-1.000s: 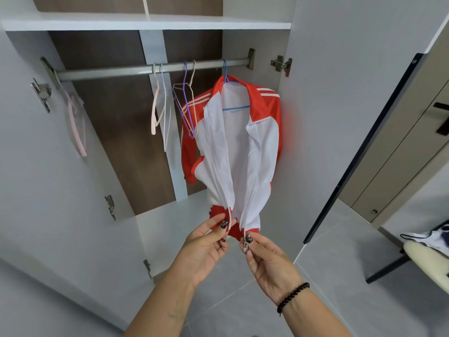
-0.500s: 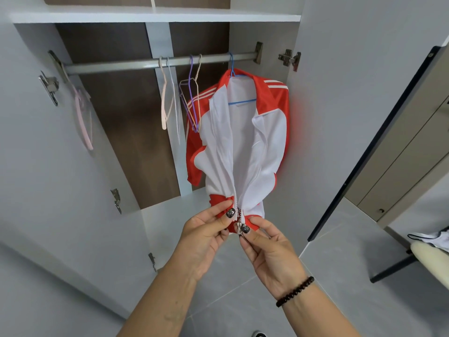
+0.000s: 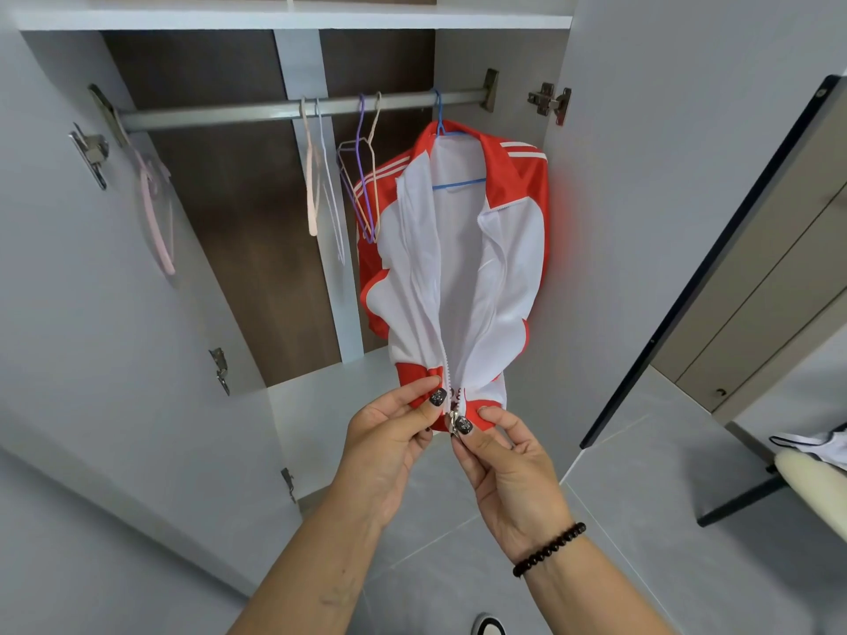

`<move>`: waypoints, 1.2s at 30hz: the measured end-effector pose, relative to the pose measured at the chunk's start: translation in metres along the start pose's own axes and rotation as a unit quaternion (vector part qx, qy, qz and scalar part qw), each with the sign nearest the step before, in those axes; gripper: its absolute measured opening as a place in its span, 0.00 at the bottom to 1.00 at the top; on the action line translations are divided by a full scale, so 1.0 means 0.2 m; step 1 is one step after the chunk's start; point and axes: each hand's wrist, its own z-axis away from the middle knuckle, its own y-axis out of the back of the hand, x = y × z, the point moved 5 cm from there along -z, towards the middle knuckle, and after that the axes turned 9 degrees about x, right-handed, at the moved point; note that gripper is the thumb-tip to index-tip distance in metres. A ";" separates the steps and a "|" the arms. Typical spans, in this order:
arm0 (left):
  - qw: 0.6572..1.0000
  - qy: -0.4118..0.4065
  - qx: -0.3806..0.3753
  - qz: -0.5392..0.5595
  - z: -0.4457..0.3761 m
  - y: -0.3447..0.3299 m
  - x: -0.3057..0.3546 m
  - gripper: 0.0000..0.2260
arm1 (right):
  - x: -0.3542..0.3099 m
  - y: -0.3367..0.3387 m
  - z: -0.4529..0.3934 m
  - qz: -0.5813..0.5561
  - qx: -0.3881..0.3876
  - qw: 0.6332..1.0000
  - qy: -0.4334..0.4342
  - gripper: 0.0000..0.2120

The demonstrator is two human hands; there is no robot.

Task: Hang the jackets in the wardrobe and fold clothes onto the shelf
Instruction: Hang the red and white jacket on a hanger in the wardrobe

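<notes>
Inside the open wardrobe [image 3: 641, 222] the jacket [image 3: 458, 268] hangs on a blue hanger [image 3: 453, 183] from the rail [image 3: 275, 110], at its right end. Its zip [image 3: 443, 359] runs straight up from the hem, away from both hands. The left hand [image 3: 389, 433] pinches the left hem edge with narrow fingers [image 3: 435, 396]. The right hand [image 3: 508, 465] pinches the slider [image 3: 453, 421] at the very bottom and is the nearer one to it. I judge the next pull goes upward along the zip, while the left hand holds the hem down.
</notes>
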 end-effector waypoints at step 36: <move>0.991 -0.036 0.015 -0.124 0.01 0.01 0.00 0.09 | -0.01 -0.01 -0.01 -0.009 0.115 0.993 0.010 0.12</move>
